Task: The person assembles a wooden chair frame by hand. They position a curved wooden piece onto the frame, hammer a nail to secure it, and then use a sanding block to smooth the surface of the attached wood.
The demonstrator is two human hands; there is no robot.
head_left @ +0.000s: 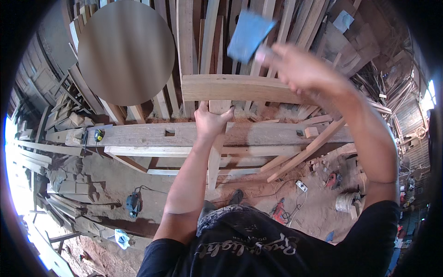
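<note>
My left hand is closed round an upright wooden post, just under a thick wooden beam that lies across its top. The thumb is on the post's right side and the fingers on its left. Raised at the upper right, my right hand is closed on the short handle of a tool with a broad, flat blue head. Motion blurs the tool, so its exact kind cannot be made out. Its head hangs above the beam, apart from it. My right forearm passes over the beam's right end and hides it.
A heavy timber with a square mortise runs crosswise, bearing a tape measure and a small wood block. Boards lean beyond it. On the floor are a blue-grey power tool, a red drill, cords and a power strip.
</note>
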